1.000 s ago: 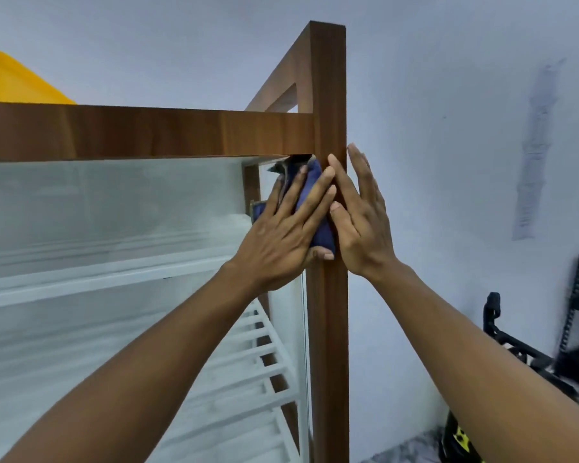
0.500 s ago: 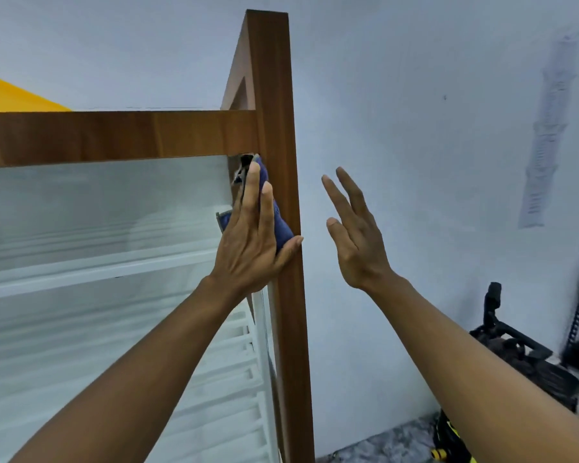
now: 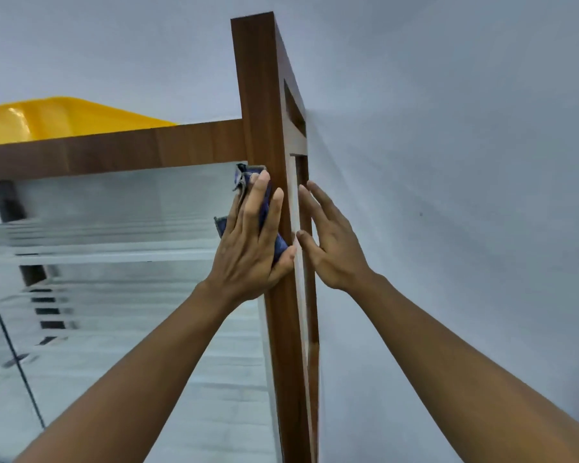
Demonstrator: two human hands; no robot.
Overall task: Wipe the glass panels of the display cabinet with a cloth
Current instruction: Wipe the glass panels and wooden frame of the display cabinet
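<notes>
A: Start at the far left. What sits up there?

B: A yellow plastic tub (image 3: pixel 64 116) on top of the display cabinet (image 3: pixel 114 155). Only its rim and side show, so I cannot tell what it holds.

A: And inside the cabinet?

B: Behind the front glass panel (image 3: pixel 131 212) I see white slatted shelves (image 3: pixel 114 252) (blurred, and I can make out nothing standing on them). A dark line (image 3: pixel 10 345) crosses the glass at lower left.

A: Where is the cloth?

B: The blue cloth (image 3: pixel 264 208) is in the top right corner of the front panel, just under the wooden top rail and against the corner post (image 3: pixel 264 95). The left hand (image 3: pixel 251 252) presses it flat there, fingers stretched out and slightly spread over it, thumb bearing on its lower edge at the post.

A: The other hand?

B: The right hand (image 3: pixel 335 242) is just past the post, at the narrow side panel (image 3: pixel 298 295), fingers straight and a little apart, holding nothing. Whether the fingertips touch the frame I cannot tell. Right of it there is only the pale wall (image 3: pixel 465 162).
</notes>
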